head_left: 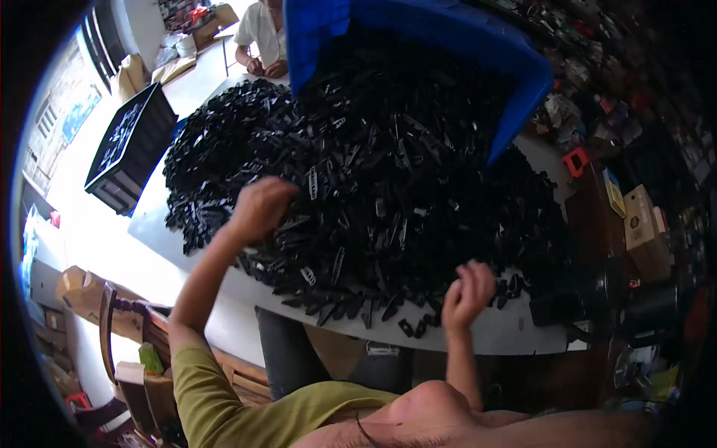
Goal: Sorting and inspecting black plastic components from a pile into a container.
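A big heap of small, long black plastic pieces covers most of the white table; some have slots along them, and their exact kind I cannot make out. Above the left-middle part of the heap is my left hand, its fingers curled together and partly hidden, so whatever it may hold does not show. My right hand is raised at the near edge of the heap, fingers loosely bent and apart, with nothing visible in it. A few loose pieces lie on the table beside that hand.
A large blue crate lies tipped at the far side, pieces spilling from it. Left of the table stands a black crate. Across the table another person sits with hands together. A wooden chair and cardboard box flank me.
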Demonstrator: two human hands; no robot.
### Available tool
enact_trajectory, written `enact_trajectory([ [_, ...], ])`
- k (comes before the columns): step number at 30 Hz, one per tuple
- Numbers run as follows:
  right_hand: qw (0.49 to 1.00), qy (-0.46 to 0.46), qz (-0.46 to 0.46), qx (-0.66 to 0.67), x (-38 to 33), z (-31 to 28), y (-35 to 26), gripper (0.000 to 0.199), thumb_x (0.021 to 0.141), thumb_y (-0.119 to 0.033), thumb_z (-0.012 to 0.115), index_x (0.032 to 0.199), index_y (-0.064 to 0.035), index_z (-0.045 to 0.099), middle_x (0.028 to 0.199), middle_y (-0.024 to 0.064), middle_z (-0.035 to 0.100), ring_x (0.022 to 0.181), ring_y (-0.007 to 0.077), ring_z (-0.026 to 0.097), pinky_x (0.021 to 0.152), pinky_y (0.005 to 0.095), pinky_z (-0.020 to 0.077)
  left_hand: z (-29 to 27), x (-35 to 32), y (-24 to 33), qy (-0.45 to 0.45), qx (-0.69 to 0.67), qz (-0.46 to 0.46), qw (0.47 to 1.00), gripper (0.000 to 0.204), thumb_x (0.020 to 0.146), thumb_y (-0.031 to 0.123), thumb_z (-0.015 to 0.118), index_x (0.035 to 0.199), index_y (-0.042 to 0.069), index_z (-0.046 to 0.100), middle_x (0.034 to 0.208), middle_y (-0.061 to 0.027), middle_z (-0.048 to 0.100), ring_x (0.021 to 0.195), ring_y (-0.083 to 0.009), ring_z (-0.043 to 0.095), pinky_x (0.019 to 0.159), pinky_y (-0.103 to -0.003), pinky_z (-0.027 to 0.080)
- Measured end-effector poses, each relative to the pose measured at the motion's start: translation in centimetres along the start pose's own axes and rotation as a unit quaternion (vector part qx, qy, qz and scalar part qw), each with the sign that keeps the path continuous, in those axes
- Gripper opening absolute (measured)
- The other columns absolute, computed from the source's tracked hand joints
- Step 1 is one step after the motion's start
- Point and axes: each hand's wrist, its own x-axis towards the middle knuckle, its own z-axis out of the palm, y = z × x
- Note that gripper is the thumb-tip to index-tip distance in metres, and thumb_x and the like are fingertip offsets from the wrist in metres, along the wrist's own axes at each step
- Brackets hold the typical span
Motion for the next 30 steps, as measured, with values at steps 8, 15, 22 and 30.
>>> enact_trajectory([
  [8, 0.992, 0.052, 0.113, 0.020, 24.0, 5.0, 10.7, 0.059, 0.090, -0.035, 0.060, 0.137, -0.0056, 0.039, 0.127, 0.0137, 0.052, 0.120, 0.0298, 0.048, 0.103, 0.0440, 0.0372, 6.5, 15.1, -25.1, 0.221, -0.199, -0.240, 0.924, 0.044, 0.087, 0.013, 0.060, 0.128, 0.002, 0.050, 0.106, -0.0135, 0.062, 0.092, -0.0187, 0.061, 0.083, -0.030, 0.049],
  [15, 0.967, -0.044, 0.240, 0.078, 29.4, 9.3, 16.7, 0.062, 0.085, -0.032, 0.068, 0.131, -0.0001, 0.042, 0.120, 0.0204, 0.057, 0.106, 0.0311, 0.057, 0.096, 0.0417, 0.0431, 10.3, 21.6, -33.8, 0.228, -0.229, -0.348, 0.880, 0.068, 0.080, 0.026, 0.067, 0.136, -0.002, 0.040, 0.114, -0.0161, 0.061, 0.099, -0.0245, 0.060, 0.088, -0.032, 0.046],
  [22, 0.988, -0.030, 0.143, 0.045, 30.7, 9.2, 16.6, 0.033, 0.081, -0.018, 0.069, 0.103, 0.0042, 0.059, 0.093, 0.0162, 0.067, 0.086, 0.0282, 0.064, 0.079, 0.0378, 0.0484, 10.5, 21.6, -38.0, 0.214, -0.325, -0.241, 0.889, 0.056, 0.081, 0.014, 0.062, 0.131, 0.000, 0.044, 0.117, -0.0114, 0.058, 0.101, -0.0226, 0.055, 0.090, -0.034, 0.044],
  [30, 0.991, -0.012, 0.125, 0.048, 30.0, 8.0, 18.9, 0.031, 0.078, -0.015, 0.070, 0.103, 0.0016, 0.060, 0.094, 0.0163, 0.067, 0.084, 0.0293, 0.065, 0.077, 0.0387, 0.0492, 11.8, 22.7, -32.5, 0.251, -0.302, -0.264, 0.881, 0.050, 0.078, 0.016, 0.057, 0.126, 0.003, 0.047, 0.118, -0.0079, 0.051, 0.107, -0.0217, 0.048, 0.094, -0.034, 0.039],
])
